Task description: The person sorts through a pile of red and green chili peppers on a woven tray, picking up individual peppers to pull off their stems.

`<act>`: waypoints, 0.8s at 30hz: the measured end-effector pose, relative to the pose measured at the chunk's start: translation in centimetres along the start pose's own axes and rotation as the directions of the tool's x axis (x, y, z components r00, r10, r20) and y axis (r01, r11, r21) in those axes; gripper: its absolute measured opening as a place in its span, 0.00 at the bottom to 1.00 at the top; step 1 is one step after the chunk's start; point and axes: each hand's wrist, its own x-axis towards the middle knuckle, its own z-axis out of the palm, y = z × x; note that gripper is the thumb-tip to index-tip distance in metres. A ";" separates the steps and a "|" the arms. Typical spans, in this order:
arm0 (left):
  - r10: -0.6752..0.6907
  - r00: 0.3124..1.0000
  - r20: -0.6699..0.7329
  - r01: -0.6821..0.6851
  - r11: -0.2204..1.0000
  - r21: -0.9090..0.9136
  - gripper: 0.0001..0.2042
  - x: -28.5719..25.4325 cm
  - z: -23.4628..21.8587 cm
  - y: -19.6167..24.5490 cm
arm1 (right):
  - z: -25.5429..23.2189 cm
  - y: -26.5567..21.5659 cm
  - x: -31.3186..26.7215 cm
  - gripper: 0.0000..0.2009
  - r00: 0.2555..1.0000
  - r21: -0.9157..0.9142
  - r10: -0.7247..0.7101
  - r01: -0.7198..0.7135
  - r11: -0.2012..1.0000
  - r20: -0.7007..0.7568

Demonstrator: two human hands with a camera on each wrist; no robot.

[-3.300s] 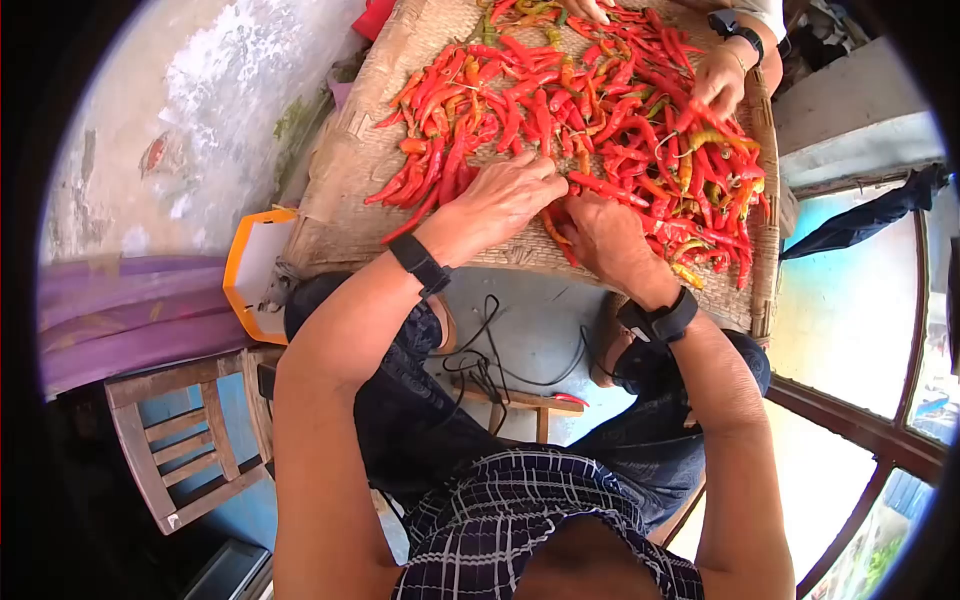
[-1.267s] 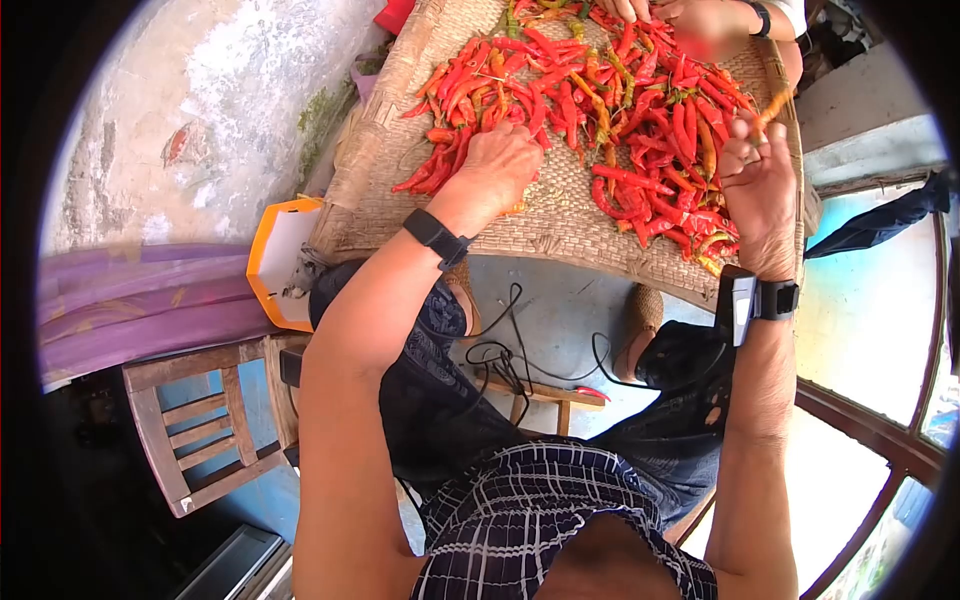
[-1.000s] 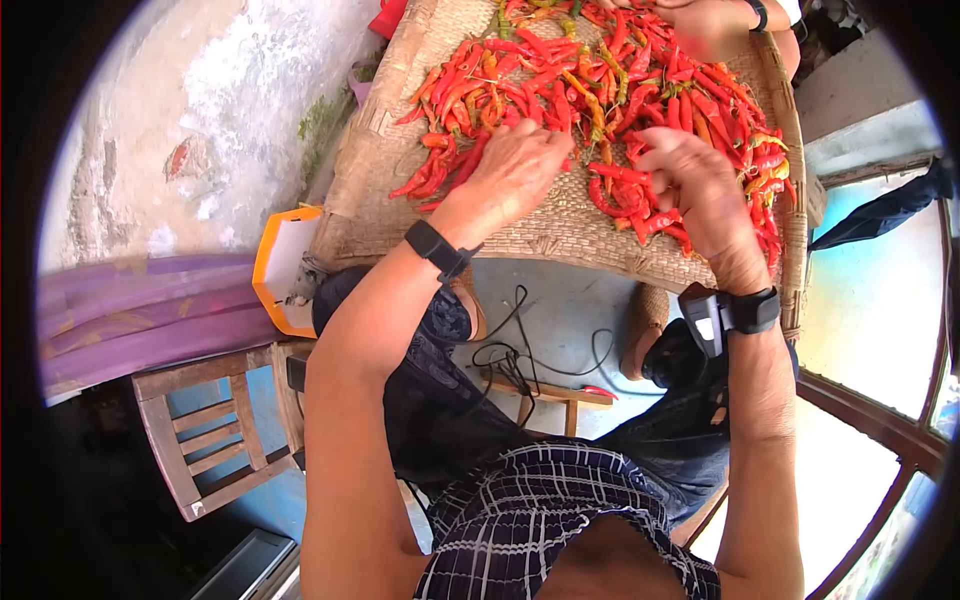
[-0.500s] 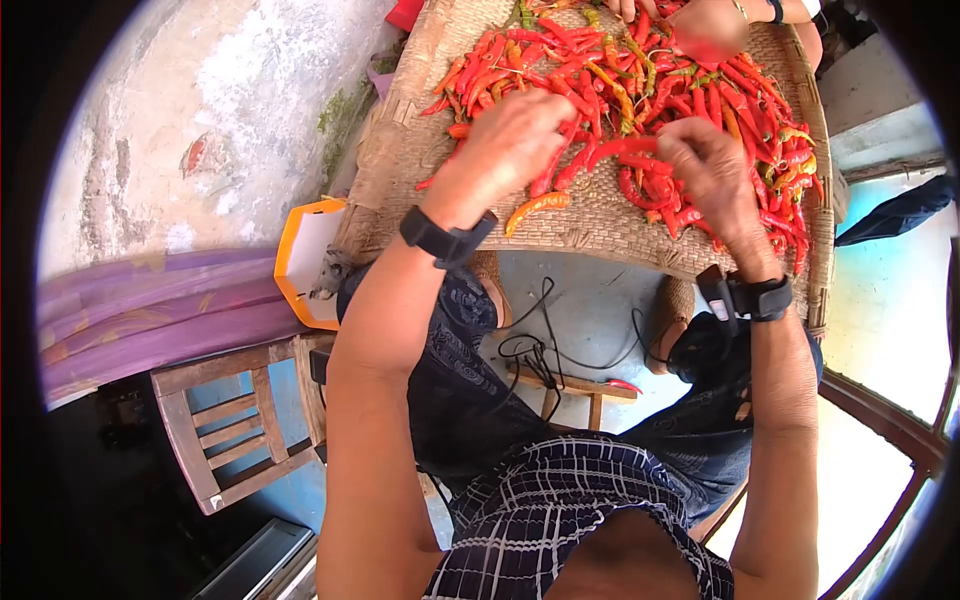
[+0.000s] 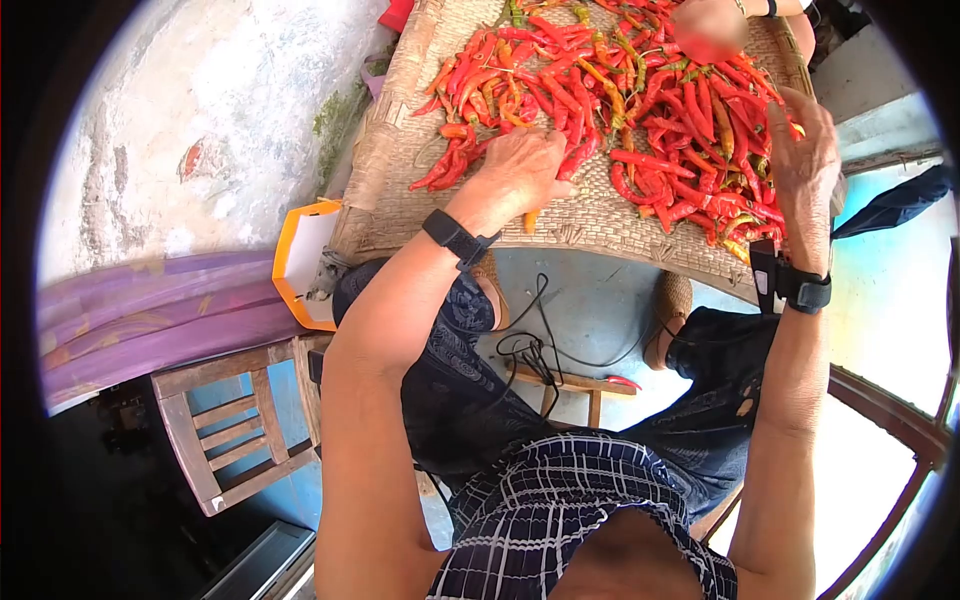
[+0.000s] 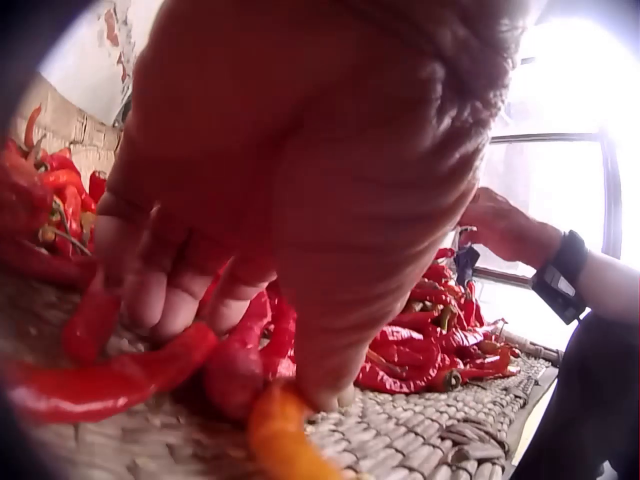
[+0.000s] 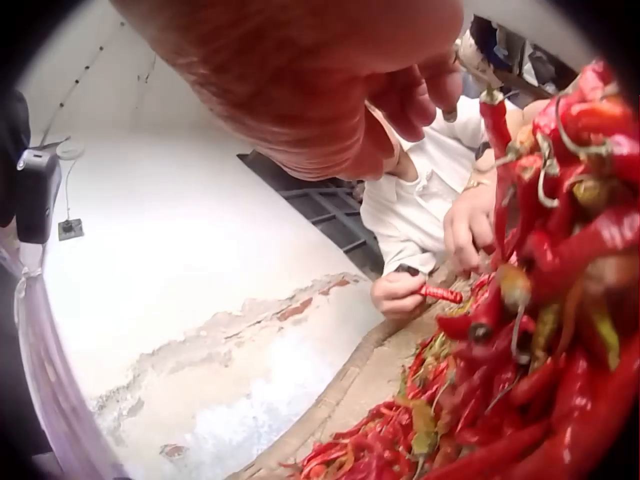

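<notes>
Red chili peppers (image 5: 690,150), some orange and green, lie heaped on a woven bamboo tray (image 5: 600,225). My left hand (image 5: 515,175) is low over the near-left edge of the heap. In the left wrist view its fingers (image 6: 180,300) reach down among red chilies, with the thumb apart from them beside an orange chili (image 6: 285,440). That orange chili is mostly covered by the hand in the head view. My right hand (image 5: 805,150) is raised at the tray's right edge, fingers loosely bent, with no chili visible in it. Chilies lie close beside it in the right wrist view.
Across the tray, another person in a white shirt (image 7: 425,205) holds a red chili (image 7: 442,294). A wall stands left, with an orange-rimmed box (image 5: 305,262) and wooden chair (image 5: 240,425) nearby. Black cables (image 5: 535,355) lie under the tray; windows stand right.
My right hand has gone from the middle of the heap, where it held a red chili, to the right edge. My left hand has lowered over the orange chili at the front.
</notes>
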 end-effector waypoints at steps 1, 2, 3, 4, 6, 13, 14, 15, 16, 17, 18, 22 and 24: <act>0.006 0.999 -0.032 -0.007 1.000 -0.020 0.21 0.3 0.4 0.3 | 0.2 -1.1 0.0 0.10 0.997 0.142 0.040 -0.048 0.989 0.061; 0.012 0.998 -0.063 -0.015 0.999 -0.041 0.20 0.5 0.7 0.5 | 0.4 -2.6 -0.4 0.08 0.999 0.078 -0.048 0.048 0.996 0.004; 0.014 0.999 -0.053 -0.020 0.994 -0.106 0.18 0.7 0.8 0.5 | 0.8 -3.5 -0.7 0.08 0.993 0.107 -0.116 0.114 0.988 0.009; 0.018 0.999 -0.051 -0.023 0.994 -0.107 0.18 0.8 0.9 0.6 | 1.3 -4.3 -1.1 0.07 0.983 0.136 -0.183 0.180 0.974 0.012; -0.045 0.998 0.032 0.051 0.978 -0.204 0.16 1.0 0.8 0.9 | 1.9 -6.4 -1.9 0.06 0.965 0.218 -0.248 0.224 0.950 0.087; 0.067 0.985 -0.157 -0.125 0.908 -0.400 0.13 0.8 0.8 0.9 | 3.8 -8.3 -5.1 0.12 0.849 0.410 -0.113 -0.129 0.903 0.516; 0.074 0.984 -0.160 -0.134 0.906 -0.402 0.13 0.7 0.8 1.0 | 4.0 -8.4 -5.2 0.12 0.850 0.402 -0.108 -0.128 0.907 0.516; 0.126 0.964 -0.232 -0.211 0.898 -0.386 0.14 0.5 0.7 1.1 | 4.3 -8.5 -5.4 0.12 0.867 0.404 -0.127 -0.090 0.910 0.482; 0.176 0.937 -0.303 -0.285 0.886 -0.366 0.15 0.3 0.6 1.3 | 4.5 -8.6 -5.5 0.12 0.882 0.404 -0.148 -0.052 0.913 0.448; 0.180 0.934 -0.308 -0.292 0.882 -0.369 0.15 -0.1 0.5 1.5 | 4.6 -8.6 -5.5 0.13 0.894 0.401 -0.169 -0.012 0.916 0.414; 0.176 0.940 -0.291 -0.280 0.886 -0.369 0.16 -0.5 -0.1 2.0 | 4.5 -8.6 -5.4 0.13 0.894 0.392 -0.168 -0.009 0.920 0.416; 0.143 0.958 -0.247 -0.218 0.925 -0.311 0.19 -0.6 -0.1 1.8 | 3.9 -8.4 -4.6 0.09 0.845 0.338 -0.150 -0.039 0.940 0.514; 0.171 0.942 -0.288 -0.252 0.929 -0.271 0.16 -0.1 0.2 1.0 | 3.4 -8.1 -4.0 0.08 0.871 0.292 -0.142 -0.002 0.956 0.471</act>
